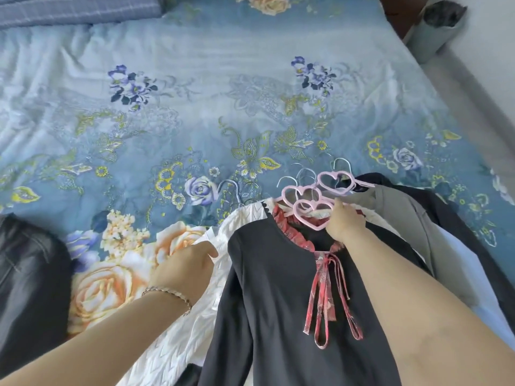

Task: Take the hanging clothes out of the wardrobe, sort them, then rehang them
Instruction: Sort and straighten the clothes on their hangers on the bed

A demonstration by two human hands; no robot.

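Note:
A pile of clothes on hangers lies on the bed (195, 107) at the lower right. On top is a black dress (267, 288) with a red plaid collar and ribbon (326, 296). Under it to the left lies a white textured garment (178, 330); a grey garment (401, 218) and a dark one (459, 227) lie to the right. Several pink heart-shaped hangers (315, 199) stick out at the top of the pile. My right hand (345, 221) grips the hangers at the dress's neck. My left hand (186, 266) holds the white garment's edge beside the dress's shoulder.
A dark denim garment (28, 274) lies at the bed's left edge. A folded blue-grey blanket (75, 9) sits at the far left corner. A pale cylindrical bin (434, 26) stands on the floor past the bed's right corner.

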